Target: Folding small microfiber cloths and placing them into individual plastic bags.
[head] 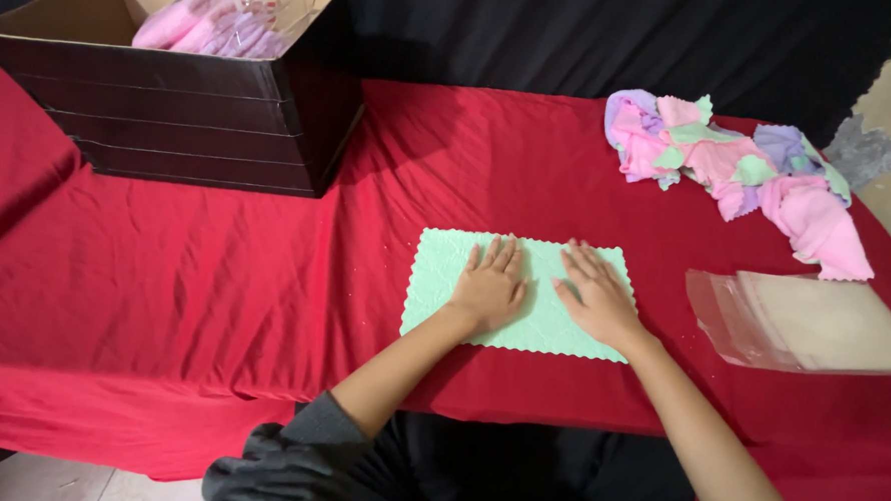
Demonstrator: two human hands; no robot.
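Note:
A light green cloth (pixel 437 276) with scalloped edges lies flat on the red tablecloth (pixel 216 281) near the front edge. My left hand (pixel 489 287) rests palm down on its middle, fingers spread. Beside it, my right hand (pixel 596 292) also presses flat on the cloth's right half, fingers apart. Neither hand holds anything.
A pile of pink, purple and green cloths (pixel 727 163) lies at the back right. A stack of clear plastic bags (pixel 809 320) sits right of my hands. A dark cardboard box (pixel 179 102) with bagged pink cloths stands at the back left.

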